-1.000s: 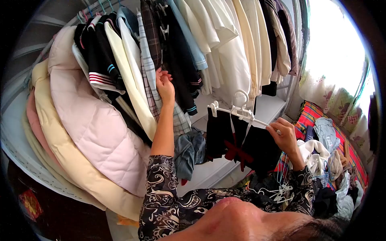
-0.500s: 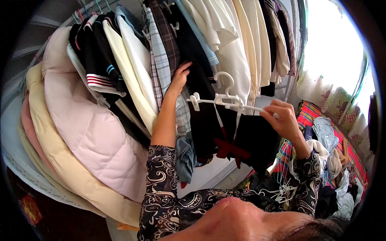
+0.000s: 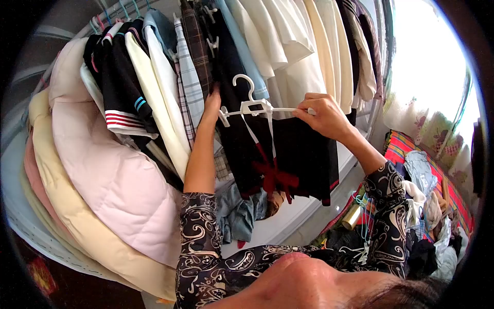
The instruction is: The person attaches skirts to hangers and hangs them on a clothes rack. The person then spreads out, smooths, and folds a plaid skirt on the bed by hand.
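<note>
My right hand (image 3: 323, 114) is closed around the right end of a white clip hanger (image 3: 257, 107), whose hook points up. From it hangs a black skirt (image 3: 309, 149) with a dark red bow (image 3: 278, 177) and white ribbon loops. My left hand (image 3: 211, 105) reaches in among the hanging clothes, against the brown plaid skirt (image 3: 195, 46). Its fingers look stretched upward, though they are partly hidden in shadow. A black garment (image 3: 229, 62) hangs just right of that hand, and a light blue plaid garment (image 3: 189, 77) to its left.
Cream and white garments (image 3: 288, 46) hang along the rail at the right. Puffy pink coats (image 3: 103, 144) fill the left side. Below the skirt lies crumpled denim (image 3: 235, 211). A striped cloth (image 3: 399, 147) bears heaped clothes near the curtained window (image 3: 427, 56).
My right hand has moved left and up with the hanger and skirt, bringing them closer to the hanging clothes. My left hand has shifted left, with the plaid garments moved leftward.
</note>
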Demonstrator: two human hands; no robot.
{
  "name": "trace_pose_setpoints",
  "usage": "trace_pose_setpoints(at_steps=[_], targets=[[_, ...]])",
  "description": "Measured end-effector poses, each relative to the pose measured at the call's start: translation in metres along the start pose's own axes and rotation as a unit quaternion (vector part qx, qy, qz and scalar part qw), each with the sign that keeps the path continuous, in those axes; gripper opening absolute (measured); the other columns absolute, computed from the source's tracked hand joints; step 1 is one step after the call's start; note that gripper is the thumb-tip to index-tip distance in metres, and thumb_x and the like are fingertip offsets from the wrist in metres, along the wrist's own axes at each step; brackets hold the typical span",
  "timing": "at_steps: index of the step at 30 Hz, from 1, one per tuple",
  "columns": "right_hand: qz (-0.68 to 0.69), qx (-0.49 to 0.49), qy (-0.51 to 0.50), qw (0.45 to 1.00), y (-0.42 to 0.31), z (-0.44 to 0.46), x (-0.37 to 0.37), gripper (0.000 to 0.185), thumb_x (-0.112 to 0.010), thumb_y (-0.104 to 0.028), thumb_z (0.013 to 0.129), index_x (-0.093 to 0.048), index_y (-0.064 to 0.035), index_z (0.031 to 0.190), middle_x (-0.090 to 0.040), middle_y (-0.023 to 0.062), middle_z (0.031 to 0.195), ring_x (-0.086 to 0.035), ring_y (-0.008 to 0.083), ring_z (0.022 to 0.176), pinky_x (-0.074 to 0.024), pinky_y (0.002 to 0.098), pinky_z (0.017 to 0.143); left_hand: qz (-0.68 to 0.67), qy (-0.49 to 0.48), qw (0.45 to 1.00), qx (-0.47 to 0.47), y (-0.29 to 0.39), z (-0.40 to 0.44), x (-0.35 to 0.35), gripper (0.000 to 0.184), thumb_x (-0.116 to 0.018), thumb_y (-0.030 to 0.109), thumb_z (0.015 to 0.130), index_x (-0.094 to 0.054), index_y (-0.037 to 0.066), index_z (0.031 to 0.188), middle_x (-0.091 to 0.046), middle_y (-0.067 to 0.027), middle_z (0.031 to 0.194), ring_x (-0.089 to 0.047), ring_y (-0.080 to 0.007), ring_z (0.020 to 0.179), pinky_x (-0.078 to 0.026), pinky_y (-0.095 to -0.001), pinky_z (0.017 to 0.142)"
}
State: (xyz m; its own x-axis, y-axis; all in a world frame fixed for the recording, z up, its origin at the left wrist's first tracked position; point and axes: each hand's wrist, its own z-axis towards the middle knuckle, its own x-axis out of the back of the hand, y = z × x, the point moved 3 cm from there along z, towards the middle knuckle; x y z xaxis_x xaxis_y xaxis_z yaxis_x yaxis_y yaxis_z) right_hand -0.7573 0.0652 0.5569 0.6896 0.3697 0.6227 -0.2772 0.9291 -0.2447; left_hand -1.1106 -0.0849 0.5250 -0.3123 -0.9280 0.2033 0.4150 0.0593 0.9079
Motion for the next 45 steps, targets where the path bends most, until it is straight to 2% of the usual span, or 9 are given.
trace_pose_setpoints(at_steps=[7, 17, 19, 23, 27, 28, 32, 37, 45], targets=[[-0.002, 0.007, 0.027, 1.000, -0.013, 0.013, -0.005, 0.018, -0.071, -0.016, 0.087, -0.071, 0.0024, 0.085, -0.061, 0.0152, 0.077, -0.060, 0.0334, 0.066, -0.0479, 0.0408, 0.063, 0.014, -0.080, 0.996, 0.022, 0.027, 0.016, -0.002, 0.063, -0.030, 0.048, 0.106, -0.032, 0.008, 0.154, -0.035, -0.0159, 0.157, -0.027, -0.0309, 0.148, -0.021, -0.0430, 0.119], [-0.013, -0.001, 0.014, 1.000, -0.007, 0.043, -0.020, 0.020, -0.070, -0.017, 0.087, -0.071, 0.0025, 0.083, -0.064, 0.0164, 0.078, -0.062, 0.0359, 0.072, -0.0490, 0.0413, 0.070, 0.104, -0.141, 0.978, -0.111, 0.055, 0.045, -0.030, 0.045, -0.052, 0.035, 0.101, -0.061, 0.006, 0.133, -0.062, -0.0120, 0.133, -0.057, -0.0253, 0.123, -0.043, -0.0370, 0.105], [-0.007, -0.010, 0.012, 1.000, -0.008, 0.048, -0.021, 0.020, -0.070, -0.017, 0.087, -0.072, 0.0026, 0.083, -0.064, 0.0167, 0.079, -0.062, 0.0356, 0.073, -0.0492, 0.0415, 0.070, 0.117, -0.257, 0.959, -0.010, 0.059, 0.044, -0.035, 0.063, -0.042, 0.049, 0.104, -0.034, 0.011, 0.154, -0.034, -0.0151, 0.157, -0.034, -0.0304, 0.143, -0.029, -0.0451, 0.118], [-0.008, -0.011, -0.006, 1.000, -0.010, 0.046, -0.022, 0.021, -0.070, -0.018, 0.087, -0.072, 0.0031, 0.085, -0.064, 0.0177, 0.079, -0.063, 0.0341, 0.073, -0.0493, 0.0418, 0.071, 0.150, -0.336, 0.924, -0.105, 0.069, 0.039, -0.038, 0.059, -0.053, 0.032, 0.103, -0.032, 0.013, 0.155, -0.037, -0.0119, 0.157, -0.036, -0.0270, 0.143, -0.031, -0.0422, 0.117], [-0.015, 0.027, -0.020, 0.999, -0.019, 0.022, -0.011, 0.020, -0.071, -0.020, 0.085, -0.073, -0.0006, 0.079, -0.065, 0.0162, 0.077, -0.064, 0.0337, 0.067, -0.0508, 0.0444, 0.066, 0.095, -0.321, 0.942, -0.038, 0.077, 0.025, -0.036, 0.058, -0.057, 0.021, 0.100, -0.035, 0.010, 0.153, -0.042, -0.0122, 0.154, -0.049, -0.0259, 0.134, -0.041, -0.0367, 0.110], [0.008, 0.014, -0.046, 0.999, -0.023, 0.013, -0.007, 0.018, -0.071, -0.017, 0.085, -0.072, 0.0012, 0.082, -0.063, 0.0163, 0.076, -0.062, 0.0340, 0.069, -0.0501, 0.0426, 0.066, 0.092, -0.238, 0.962, -0.100, 0.082, 0.010, -0.038, 0.044, -0.049, 0.015, 0.102, -0.047, 0.003, 0.144, -0.067, -0.0139, 0.121, -0.067, -0.0217, 0.097, -0.054, -0.0338, 0.086], [0.040, 0.004, -0.095, 0.995, -0.029, -0.014, 0.006, 0.015, -0.073, -0.012, 0.084, -0.071, 0.0028, 0.084, -0.060, 0.0150, 0.073, -0.060, 0.0332, 0.066, -0.0488, 0.0404, 0.062, 0.154, -0.158, 0.962, -0.160, 0.099, -0.003, -0.027, 0.027, -0.046, 0.010, 0.099, -0.067, -0.002, 0.113, -0.072, -0.0105, 0.098, -0.068, -0.0217, 0.087, -0.053, -0.0356, 0.078], [0.049, -0.028, -0.108, 0.993, -0.045, -0.036, 0.005, 0.012, -0.075, -0.009, 0.082, -0.072, 0.0025, 0.083, -0.061, 0.0141, 0.073, -0.061, 0.0311, 0.064, -0.0489, 0.0391, 0.060, 0.310, -0.137, 0.904, -0.261, 0.107, -0.017, 0.001, 0.033, -0.050, 0.015, 0.099, -0.062, -0.006, 0.122, -0.067, -0.0125, 0.088, -0.062, -0.0217, 0.078, -0.050, -0.0373, 0.075], [0.069, -0.040, -0.106, 0.991, -0.053, -0.040, 0.004, 0.012, -0.075, -0.009, 0.083, -0.072, 0.0025, 0.084, -0.061, 0.0136, 0.073, -0.061, 0.0297, 0.064, -0.0486, 0.0381, 0.060, 0.050, 0.020, 0.936, -0.348, 0.133, -0.047, 0.049, 0.023, -0.052, 0.005, 0.098, -0.071, -0.002, 0.109, -0.071, -0.0067, 0.089, -0.059, -0.0085, 0.074, -0.045, -0.0222, 0.066]])
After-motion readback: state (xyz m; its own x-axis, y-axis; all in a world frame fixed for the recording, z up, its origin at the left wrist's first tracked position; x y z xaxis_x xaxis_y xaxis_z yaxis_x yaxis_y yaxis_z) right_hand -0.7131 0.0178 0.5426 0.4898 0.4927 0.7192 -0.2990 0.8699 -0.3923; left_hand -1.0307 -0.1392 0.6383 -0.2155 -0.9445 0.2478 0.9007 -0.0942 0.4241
